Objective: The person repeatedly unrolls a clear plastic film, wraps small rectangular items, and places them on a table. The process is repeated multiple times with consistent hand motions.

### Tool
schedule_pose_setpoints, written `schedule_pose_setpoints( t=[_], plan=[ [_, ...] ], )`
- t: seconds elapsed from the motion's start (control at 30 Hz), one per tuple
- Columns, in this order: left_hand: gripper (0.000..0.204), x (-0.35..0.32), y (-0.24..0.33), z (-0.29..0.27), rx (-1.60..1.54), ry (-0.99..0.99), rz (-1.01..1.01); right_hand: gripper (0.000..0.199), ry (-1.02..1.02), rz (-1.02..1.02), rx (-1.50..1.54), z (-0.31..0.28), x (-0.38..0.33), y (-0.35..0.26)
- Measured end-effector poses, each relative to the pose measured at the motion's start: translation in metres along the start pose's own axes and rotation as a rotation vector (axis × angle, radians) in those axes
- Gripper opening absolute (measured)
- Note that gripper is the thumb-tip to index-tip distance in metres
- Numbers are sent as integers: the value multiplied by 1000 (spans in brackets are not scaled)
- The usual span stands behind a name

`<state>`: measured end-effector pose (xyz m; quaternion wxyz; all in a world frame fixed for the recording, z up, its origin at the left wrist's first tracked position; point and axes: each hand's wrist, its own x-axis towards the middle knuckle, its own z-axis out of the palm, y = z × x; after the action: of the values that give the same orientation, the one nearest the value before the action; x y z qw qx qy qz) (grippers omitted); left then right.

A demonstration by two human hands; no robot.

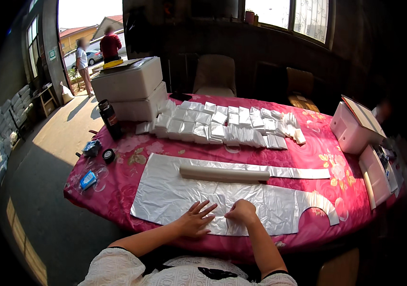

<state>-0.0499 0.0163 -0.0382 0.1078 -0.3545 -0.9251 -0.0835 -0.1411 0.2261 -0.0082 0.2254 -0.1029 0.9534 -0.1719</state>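
A large white plastic sheet [163,190], shaped like a vest bag with a cut-out and handle strips at its right end, lies flat on the table before me. My left hand [197,219] rests on it with fingers spread, beside a small folded piece of white plastic [215,204]. Just to the right, my right hand [242,211] is closed, its thumb and fingers pinching white plastic close to the left fingertips. Whether that is the folded piece or the sheet below is hard to make out. Across the sheet's far part lies a grey-brown cardboard tube [222,173].
Folded white plastic squares [194,123] stand in rows farther back. White foam boxes [129,88] and a dark bottle [109,119] are at the far left, near a tape roll [108,155] and a blue packet [88,180]. Another foam box [353,126] stands right. Two people are outside the doorway.
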Motion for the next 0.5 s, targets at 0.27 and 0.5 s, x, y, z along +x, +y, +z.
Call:
schedule_pose_setpoints(
  t=[0.27, 0.5],
  plan=[
    [43, -14, -8, -13, -58, 17, 2, 29, 17, -10, 25, -2, -8, -2],
    [42, -16, 5, -13, -242, 207, -126, 21, 52, -159, 5, 3, -9, 10]
  ],
)
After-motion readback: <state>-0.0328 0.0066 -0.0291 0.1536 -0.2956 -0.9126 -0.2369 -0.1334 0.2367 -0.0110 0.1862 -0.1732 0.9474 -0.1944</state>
